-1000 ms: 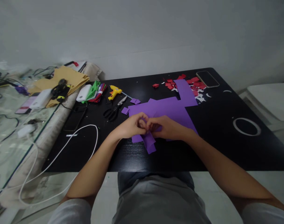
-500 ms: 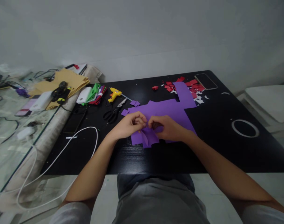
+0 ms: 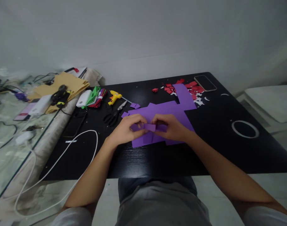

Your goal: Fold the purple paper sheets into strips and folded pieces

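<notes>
Between my two hands is a small purple paper piece [image 3: 149,127], pinched at both sides and held above larger flat purple sheets [image 3: 164,109]. My left hand [image 3: 130,128] has its thumb and fingers closed on the left end. The right end is gripped by my right hand [image 3: 169,127], its fingers curled over. My fingers hide parts of the piece, so its whole shape does not show. Two small folded purple pieces, one of them a folded paper piece [image 3: 135,106], lie just beyond my left hand.
Left of the sheets lie black-handled scissors [image 3: 112,116], a yellow glue gun [image 3: 114,97] and a dark phone [image 3: 74,124]. Red paper scraps [image 3: 192,87] and another phone [image 3: 205,83] are at the back right. A white ring [image 3: 245,129] lies right; a white cable [image 3: 96,147] loops left.
The purple piece, earlier hanging down below my fingers with its lower edge near the table, is now raised and stretched sideways between both hands. The view has shifted slightly.
</notes>
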The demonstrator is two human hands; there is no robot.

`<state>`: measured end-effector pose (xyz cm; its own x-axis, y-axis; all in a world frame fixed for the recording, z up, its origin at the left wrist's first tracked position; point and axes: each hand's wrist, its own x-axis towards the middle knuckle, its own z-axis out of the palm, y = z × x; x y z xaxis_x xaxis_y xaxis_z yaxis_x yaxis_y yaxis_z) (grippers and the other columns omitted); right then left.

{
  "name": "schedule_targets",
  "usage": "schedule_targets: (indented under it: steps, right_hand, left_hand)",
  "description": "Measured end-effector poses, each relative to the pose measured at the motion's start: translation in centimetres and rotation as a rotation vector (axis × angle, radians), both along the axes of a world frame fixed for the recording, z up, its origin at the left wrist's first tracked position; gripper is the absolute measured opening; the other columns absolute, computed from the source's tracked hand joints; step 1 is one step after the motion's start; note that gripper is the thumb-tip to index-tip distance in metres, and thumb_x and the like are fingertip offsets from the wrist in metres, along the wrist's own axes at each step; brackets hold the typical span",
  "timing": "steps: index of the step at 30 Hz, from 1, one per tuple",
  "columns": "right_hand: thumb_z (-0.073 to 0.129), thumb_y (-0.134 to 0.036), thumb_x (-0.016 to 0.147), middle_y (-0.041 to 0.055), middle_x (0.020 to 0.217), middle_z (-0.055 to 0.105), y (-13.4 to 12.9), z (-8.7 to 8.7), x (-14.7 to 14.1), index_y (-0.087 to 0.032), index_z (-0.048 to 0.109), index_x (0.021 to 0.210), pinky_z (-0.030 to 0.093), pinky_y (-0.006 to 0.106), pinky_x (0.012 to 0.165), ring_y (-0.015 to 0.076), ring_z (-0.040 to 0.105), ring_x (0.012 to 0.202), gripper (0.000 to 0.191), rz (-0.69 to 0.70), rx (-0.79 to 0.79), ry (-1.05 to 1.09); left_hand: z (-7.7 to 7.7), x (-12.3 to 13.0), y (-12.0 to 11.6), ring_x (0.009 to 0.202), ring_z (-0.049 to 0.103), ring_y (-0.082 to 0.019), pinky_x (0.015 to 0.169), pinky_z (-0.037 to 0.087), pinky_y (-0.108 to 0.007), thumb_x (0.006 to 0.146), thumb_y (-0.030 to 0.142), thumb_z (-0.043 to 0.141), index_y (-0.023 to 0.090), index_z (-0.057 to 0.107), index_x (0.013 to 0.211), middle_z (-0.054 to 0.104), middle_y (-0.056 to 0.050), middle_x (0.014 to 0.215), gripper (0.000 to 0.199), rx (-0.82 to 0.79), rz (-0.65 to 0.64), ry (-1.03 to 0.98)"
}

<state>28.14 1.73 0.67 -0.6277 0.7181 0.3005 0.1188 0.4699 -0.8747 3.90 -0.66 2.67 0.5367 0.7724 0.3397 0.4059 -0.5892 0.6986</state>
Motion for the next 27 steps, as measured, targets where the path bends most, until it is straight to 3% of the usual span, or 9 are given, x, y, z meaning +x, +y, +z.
schedule_targets:
  steps: [9, 18, 24, 27]
  right_hand:
    - [0.075, -0.018, 0.08, 0.0015, 0.089, 0.076, -0.28, 0.46, 0.09, -0.025, 0.07, 0.087, 0.061, 0.034, 0.081, 0.0198, 0.072, 0.081, 0.011, -0.09, 0.022, 0.055]
    - [0.083, -0.036, 0.085, 0.0008, 0.083, 0.076, -0.47, -0.26, -0.17, -0.024, 0.072, 0.088, 0.063, 0.035, 0.077, 0.0191, 0.073, 0.076, 0.017, -0.17, 0.067, 0.107]
    - [0.083, -0.035, 0.086, 0.0, 0.092, 0.078, -0.43, -0.08, -0.16, -0.028, 0.074, 0.114, 0.063, 0.034, 0.08, 0.0189, 0.076, 0.081, 0.03, -0.185, 0.073, 0.136]
    - [0.082, -0.034, 0.088, 0.0002, 0.087, 0.079, -0.35, -0.01, -0.13, -0.024, 0.077, 0.098, 0.061, 0.032, 0.077, 0.0187, 0.075, 0.078, 0.015, -0.207, 0.147, 0.085]
  left_hand:
    - [-0.67, -0.2, -0.08, 0.074, 0.07, -0.014, 0.07, 0.053, -0.024, 0.083, 0.01, 0.072, 0.019, 0.068, 0.087, 0.074, -0.001, 0.081, 0.01, 0.107, 0.091, -0.061]
    - [-0.58, 0.2, -0.05, 0.073, 0.071, -0.014, 0.071, 0.055, -0.026, 0.085, 0.028, 0.084, 0.019, 0.069, 0.086, 0.077, -0.003, 0.084, 0.018, 0.173, 0.1, -0.139]
    - [-0.98, 0.17, -0.05, 0.067, 0.067, -0.013, 0.066, 0.053, -0.026, 0.086, 0.036, 0.084, 0.019, 0.069, 0.082, 0.073, 0.0, 0.076, 0.023, 0.19, 0.178, -0.143]
    - [-1.03, 0.29, -0.18, 0.062, 0.064, -0.011, 0.061, 0.051, -0.023, 0.084, 0.036, 0.086, 0.019, 0.073, 0.091, 0.072, 0.002, 0.074, 0.023, 0.24, 0.23, -0.157]
